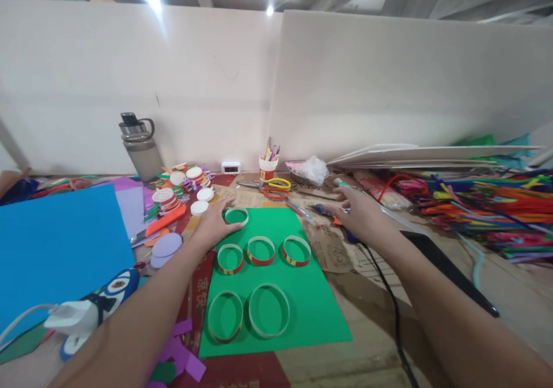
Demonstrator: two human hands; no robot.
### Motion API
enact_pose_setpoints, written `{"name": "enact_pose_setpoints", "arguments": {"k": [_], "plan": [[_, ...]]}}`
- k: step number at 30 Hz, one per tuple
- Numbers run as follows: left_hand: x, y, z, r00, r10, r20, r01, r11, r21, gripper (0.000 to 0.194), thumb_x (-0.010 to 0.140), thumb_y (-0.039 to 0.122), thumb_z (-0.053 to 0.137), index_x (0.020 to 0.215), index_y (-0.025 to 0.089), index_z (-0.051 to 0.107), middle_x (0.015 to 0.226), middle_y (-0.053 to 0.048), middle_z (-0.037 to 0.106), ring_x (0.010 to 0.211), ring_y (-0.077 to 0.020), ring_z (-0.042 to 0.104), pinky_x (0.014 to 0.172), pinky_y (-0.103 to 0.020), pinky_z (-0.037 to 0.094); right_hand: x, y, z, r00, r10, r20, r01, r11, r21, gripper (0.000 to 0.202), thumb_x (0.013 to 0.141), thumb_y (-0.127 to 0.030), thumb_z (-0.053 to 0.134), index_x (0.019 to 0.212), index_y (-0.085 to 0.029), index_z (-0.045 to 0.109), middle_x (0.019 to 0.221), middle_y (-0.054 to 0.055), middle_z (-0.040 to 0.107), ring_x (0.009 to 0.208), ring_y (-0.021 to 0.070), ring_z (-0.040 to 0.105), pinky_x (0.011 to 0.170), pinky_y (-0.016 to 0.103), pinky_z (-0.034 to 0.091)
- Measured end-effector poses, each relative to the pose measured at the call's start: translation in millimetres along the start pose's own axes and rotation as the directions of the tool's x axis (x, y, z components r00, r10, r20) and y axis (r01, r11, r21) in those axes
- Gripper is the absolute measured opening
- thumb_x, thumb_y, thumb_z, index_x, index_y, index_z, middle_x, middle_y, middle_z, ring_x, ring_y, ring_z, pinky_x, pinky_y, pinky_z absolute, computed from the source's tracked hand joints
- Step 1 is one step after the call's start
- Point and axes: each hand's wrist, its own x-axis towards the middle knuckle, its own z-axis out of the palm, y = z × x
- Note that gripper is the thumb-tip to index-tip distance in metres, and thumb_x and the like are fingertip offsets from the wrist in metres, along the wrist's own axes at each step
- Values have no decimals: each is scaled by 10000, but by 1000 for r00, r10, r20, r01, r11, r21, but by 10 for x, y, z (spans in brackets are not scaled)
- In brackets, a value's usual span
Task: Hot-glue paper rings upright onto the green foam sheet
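Note:
A green foam sheet [311, 319] lies in front of me with several rings standing on it, pale inside and red and yellow outside, like slices cut from paper cups. My left hand [216, 222] curls thumb and fingers around the ring at the sheet's top left [243, 209]. Below it stand a ring [231, 270], a middle ring [261, 261] and a right ring [297, 261]. Two more, a ring [224, 339] and a larger ring [268, 335], are near the front. My right hand [356, 210] hovers with fingers apart beside a dark glue gun [322, 209], whose black cable trails forward.
Scissors [274, 189], a pen cup [268, 172] and a plastic bag [314, 171] are at the back. An orange cutter [166, 221], purple discs [167, 245], a blue sheet [56, 244] and a bottle [141, 149] occupy the left. Colourful pipe cleaners [496, 204] pile up right.

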Motion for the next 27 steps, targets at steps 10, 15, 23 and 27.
{"name": "enact_pose_setpoints", "arguments": {"k": [10, 15, 23, 27], "plan": [[5, 45, -12, 999, -31, 7, 32, 996, -86, 789, 674, 489, 787, 1362, 201, 528, 1299, -126, 646, 1137, -304, 642, 975, -433, 509, -10, 187, 73, 932, 231, 278, -91, 894, -440, 420, 933, -479, 511, 985, -87, 656, 1023, 245, 697, 956, 319, 682, 734, 344, 465], [4, 68, -19, 999, -33, -2, 33, 996, -83, 772, 683, 461, 783, 1356, 180, 532, 1281, -128, 654, 1137, -300, 635, 980, -443, 507, -5, 241, 195, 938, 277, 209, -172, 894, -414, 335, 913, -340, 543, 1039, -47, 645, 946, 242, 715, 881, 299, 698, 678, 322, 452], [34, -14, 5, 999, -34, -4, 33, 994, -105, 775, 672, 446, 790, 1349, 171, 530, 1255, -119, 662, 1137, -277, 639, 1003, -430, 506, 34, 402, 229, 917, 344, 200, -273, 909, -314, 212, 844, -282, 589, 925, -108, 677, 869, 174, 711, 732, 240, 664, 562, 281, 408], [36, 47, -19, 998, -58, -4, 57, 992, -109, 776, 666, 428, 792, 1347, 164, 529, 1282, -125, 649, 1142, -273, 636, 1014, -426, 501, 48, 400, 152, 884, 369, 287, -287, 913, -291, 171, 806, -281, 612, 828, -133, 695, 756, 115, 681, 657, 203, 625, 536, 265, 399]]}}
